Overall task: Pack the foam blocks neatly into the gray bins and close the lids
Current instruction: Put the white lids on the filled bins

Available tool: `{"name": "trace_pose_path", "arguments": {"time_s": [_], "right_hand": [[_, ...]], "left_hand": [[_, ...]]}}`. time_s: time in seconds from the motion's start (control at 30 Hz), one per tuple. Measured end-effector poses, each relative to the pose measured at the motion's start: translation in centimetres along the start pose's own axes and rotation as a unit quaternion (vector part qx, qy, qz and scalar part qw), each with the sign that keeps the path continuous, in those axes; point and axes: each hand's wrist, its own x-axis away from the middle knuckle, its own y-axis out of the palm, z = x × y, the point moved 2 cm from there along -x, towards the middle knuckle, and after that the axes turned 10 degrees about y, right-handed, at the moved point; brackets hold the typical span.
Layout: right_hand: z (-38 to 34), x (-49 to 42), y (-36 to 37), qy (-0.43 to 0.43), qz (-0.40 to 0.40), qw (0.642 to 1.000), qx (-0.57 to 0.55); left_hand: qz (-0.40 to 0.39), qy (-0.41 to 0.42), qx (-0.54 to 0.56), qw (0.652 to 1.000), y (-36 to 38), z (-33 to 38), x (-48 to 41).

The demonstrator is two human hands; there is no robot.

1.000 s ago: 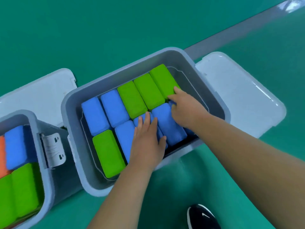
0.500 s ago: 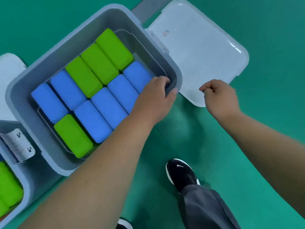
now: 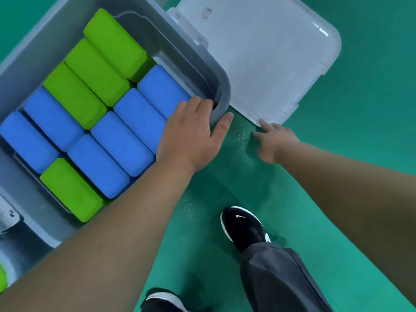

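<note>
Standing on the green floor point(image 3: 337, 176), a black shoe point(image 3: 243, 228) lies nearest; beyond it the left hand point(image 3: 191, 134) grips the near corner of the gray bin point(image 3: 221, 86), fingers curled over the rim. The right hand point(image 3: 275, 140) extends straight, slightly spread fingers, one tip at the near corner of the lid point(image 3: 258, 59) lying flat beside the bin. Blue and green foam blocks point(image 3: 121, 143) fill the bin in two rows.

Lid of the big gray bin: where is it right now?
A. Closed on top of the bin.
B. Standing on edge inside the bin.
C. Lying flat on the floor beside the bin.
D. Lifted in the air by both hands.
C: the lid lies flat on the floor beside the bin, with the right hand at its near corner.
</note>
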Motion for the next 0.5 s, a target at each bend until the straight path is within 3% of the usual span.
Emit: {"name": "trace_pose_path", "arguments": {"time_s": [0.1, 0.37, 0.5], "right_hand": [[-0.3, -1.2, 0.7, 0.017, 0.000, 0.999, 0.040], [0.1, 0.7, 1.9, 0.022, 0.140, 0.989, 0.033], [1.7, 6.4, 1.8, 0.045, 0.183, 0.982, 0.024]], "left_hand": [[0.011, 0.010, 0.013, 1.000, 0.1, -0.1, 0.1], [0.004, 0.014, 0.038, 0.999, 0.1, -0.6, 0.2], [-0.070, -0.018, 0.110, 0.991, -0.2, -1.3, -0.1]]}}
